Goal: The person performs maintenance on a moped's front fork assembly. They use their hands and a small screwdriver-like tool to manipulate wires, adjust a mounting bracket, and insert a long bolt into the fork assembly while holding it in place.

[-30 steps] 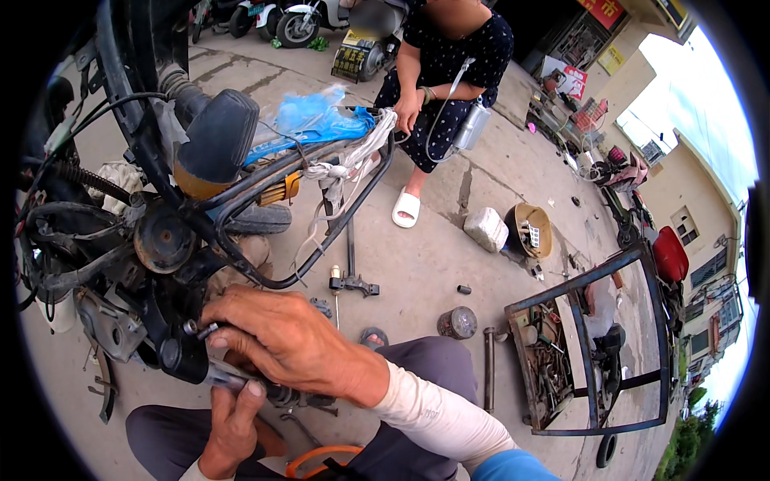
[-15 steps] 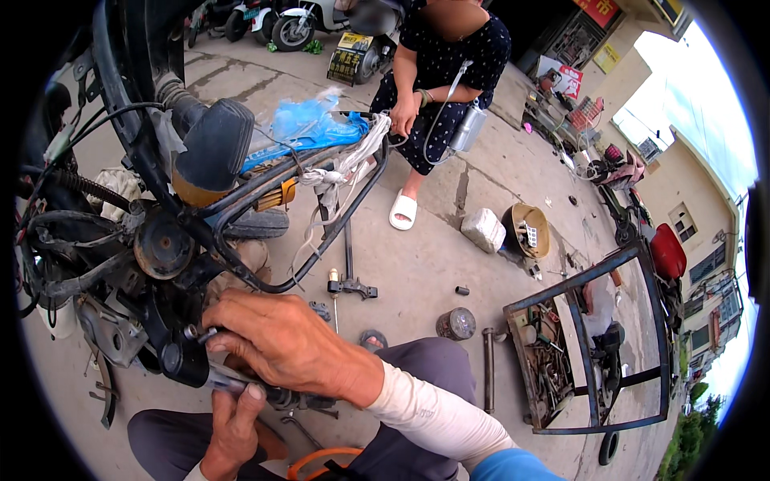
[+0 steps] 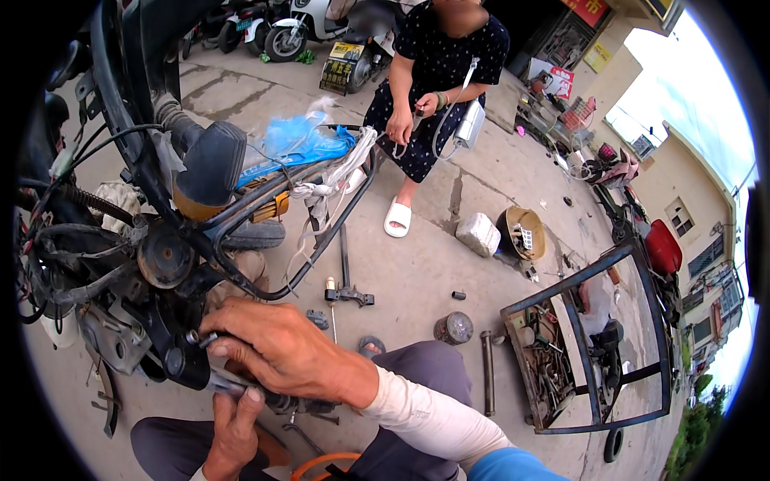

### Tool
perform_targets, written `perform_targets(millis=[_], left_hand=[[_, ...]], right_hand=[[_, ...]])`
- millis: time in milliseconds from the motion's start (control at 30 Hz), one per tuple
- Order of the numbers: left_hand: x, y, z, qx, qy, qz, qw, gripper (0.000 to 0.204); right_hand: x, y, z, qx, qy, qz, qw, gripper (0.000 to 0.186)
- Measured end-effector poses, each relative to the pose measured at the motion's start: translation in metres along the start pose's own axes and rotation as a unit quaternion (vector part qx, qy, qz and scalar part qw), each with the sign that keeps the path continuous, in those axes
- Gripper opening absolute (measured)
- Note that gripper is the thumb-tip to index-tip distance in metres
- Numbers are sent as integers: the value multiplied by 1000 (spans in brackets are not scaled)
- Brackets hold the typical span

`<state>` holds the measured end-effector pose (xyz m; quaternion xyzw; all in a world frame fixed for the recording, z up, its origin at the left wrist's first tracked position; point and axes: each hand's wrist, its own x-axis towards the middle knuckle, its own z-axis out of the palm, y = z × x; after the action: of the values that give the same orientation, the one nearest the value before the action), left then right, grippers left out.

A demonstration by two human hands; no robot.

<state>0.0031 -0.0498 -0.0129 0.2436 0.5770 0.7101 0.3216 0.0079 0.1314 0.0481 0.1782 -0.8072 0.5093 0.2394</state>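
My right hand (image 3: pixel 281 345), in a pale sleeve, pinches a small metal bolt (image 3: pixel 210 340) between thumb and fingers. The bolt is close beside a black clamp (image 3: pixel 178 359) on the stripped motorbike frame (image 3: pixel 120 104). Below it, my left hand (image 3: pixel 233 429) has its thumb and fingers around a shiny metal fork tube (image 3: pixel 226 382), whose upper end meets the clamp. My right hand and wrist hide part of the tube's dark lower section (image 3: pixel 281 403).
A metal-framed rack with a tool tray (image 3: pixel 545 361) lies at the right. Nearby on the concrete are a tin (image 3: pixel 454 328), a metal rod (image 3: pixel 488 373), a white block (image 3: pixel 478 234) and a tan basin (image 3: pixel 521 231). Another person (image 3: pixel 433 96) sits facing me beyond the frame.
The view has shifted slightly. The other person's hands have moved apart, one now holding a small dark thing. My two hands keep nearly the same place at the clamp and tube.
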Motion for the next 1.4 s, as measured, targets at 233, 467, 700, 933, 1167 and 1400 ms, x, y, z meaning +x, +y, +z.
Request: perform_targets(millis=[233, 467, 700, 933, 1167, 1400], left_hand=[[-8, -12, -9, 51, 38, -24, 998, 55], [-3, -14, -2, 44, 63, 25, 997, 52], [0, -5, 2, 28, 48, 28, 998, 51], [1, -4, 1, 36, 41, 32, 998, 49], [4, 3, 3, -8, 42, 55, 998, 59], [9, 14, -1, -49, 116, 158, 979, 65]], right_hand=[[1, 0, -1, -34, -14, -8, 999, 19], [0, 1, 3, -67, -8, -21, 998, 17], [-2, -1, 1, -30, 5, 9, 1000, 17], [-2, 3, 0, -17, -22, 41, 999, 19], [-1, 3, 0, -11, -4, -2, 1000, 14], [2, -1, -4, -26, -9, -34, 999, 22]])
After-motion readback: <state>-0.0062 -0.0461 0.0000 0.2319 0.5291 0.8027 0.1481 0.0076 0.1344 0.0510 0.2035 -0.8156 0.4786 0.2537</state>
